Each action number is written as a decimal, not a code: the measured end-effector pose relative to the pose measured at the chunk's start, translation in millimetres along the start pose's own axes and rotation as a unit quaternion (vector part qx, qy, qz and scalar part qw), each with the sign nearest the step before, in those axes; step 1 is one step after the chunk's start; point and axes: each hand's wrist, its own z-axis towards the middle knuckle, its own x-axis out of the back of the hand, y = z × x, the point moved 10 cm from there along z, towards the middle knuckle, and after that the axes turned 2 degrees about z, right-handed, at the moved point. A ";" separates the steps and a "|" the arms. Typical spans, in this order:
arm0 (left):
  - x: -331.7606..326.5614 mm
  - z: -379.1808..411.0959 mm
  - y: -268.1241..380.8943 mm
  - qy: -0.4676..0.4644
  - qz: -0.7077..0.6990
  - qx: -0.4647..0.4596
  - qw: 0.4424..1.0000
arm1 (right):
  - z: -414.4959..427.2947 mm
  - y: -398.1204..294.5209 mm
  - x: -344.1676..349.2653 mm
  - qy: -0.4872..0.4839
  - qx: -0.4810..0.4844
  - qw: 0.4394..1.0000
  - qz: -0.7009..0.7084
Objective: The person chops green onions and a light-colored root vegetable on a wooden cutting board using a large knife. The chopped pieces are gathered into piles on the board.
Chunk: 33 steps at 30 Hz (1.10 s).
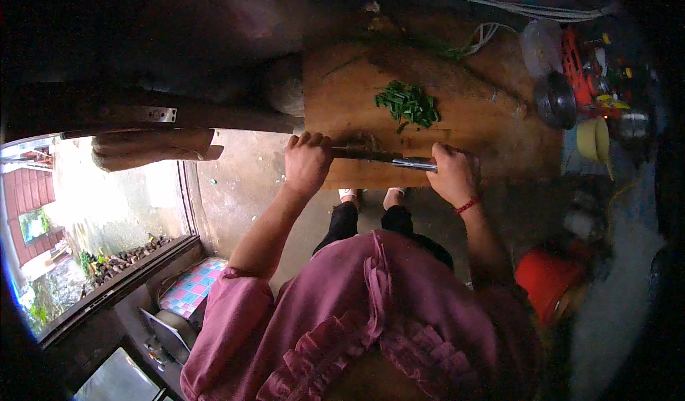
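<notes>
My right hand point(455, 170), with a red bracelet at its wrist, grips one end of a long narrow tool point(364, 155), probably a knife seen nearly edge-on. A shiny metal part point(415, 164) of it shows beside my right thumb. At its dark far end, my left hand point(309, 159) is closed with the knuckles up. The tool spans level between my hands, over the near part of a wooden table or board point(342, 101). Beyond it lies a small heap of chopped green leaves point(409, 104). My fingers hide both ends of the tool.
On the right stand a dark metal bowl point(555, 101), a red plastic basket point(575, 66) and a yellow-green ladle or scoop point(593, 137). A red bucket point(551, 283) is on the lower right. White cables point(481, 0) run along the back. A window opening point(118, 203) is at left.
</notes>
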 end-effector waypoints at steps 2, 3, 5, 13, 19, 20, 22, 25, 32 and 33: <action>2.1 -2.3 3.8 0.005 0.005 -0.015 1.000 | -0.8 17.9 -14.4 -0.016 -0.049 0.998 0.047; 4.0 0.5 2.9 0.008 0.000 -0.015 1.000 | 0.7 11.7 -3.8 0.020 -0.024 0.999 0.034; 8.0 6.2 1.3 0.013 -0.010 -0.015 1.000 | -0.2 -3.3 20.8 0.093 0.025 0.995 0.007; -3.0 6.7 -1.8 0.001 -0.030 -0.011 0.999 | 2.6 5.4 13.0 0.085 0.022 0.995 -0.047; 8.7 13.4 3.9 0.012 0.010 -0.033 0.999 | 5.8 12.8 9.2 0.066 -0.015 0.998 0.002; 7.0 14.5 -2.1 0.010 -0.007 -0.022 1.000 | 10.4 5.8 20.9 0.082 0.000 0.997 -0.004; 10.6 25.5 -5.2 -0.003 -0.011 -0.021 1.000 | 13.4 -10.5 36.4 0.097 0.025 0.995 -0.019; 8.3 26.9 -0.5 0.045 0.011 -0.047 0.998 | 17.9 11.3 10.6 0.091 0.008 0.996 -0.018; 17.2 25.7 12.6 0.040 0.048 -0.072 0.995 | 2.4 12.4 -1.8 0.061 -0.039 0.997 -0.023; 16.4 27.6 7.8 0.027 0.026 -0.061 0.997 | 6.4 13.0 -3.3 0.047 -0.049 0.998 -0.019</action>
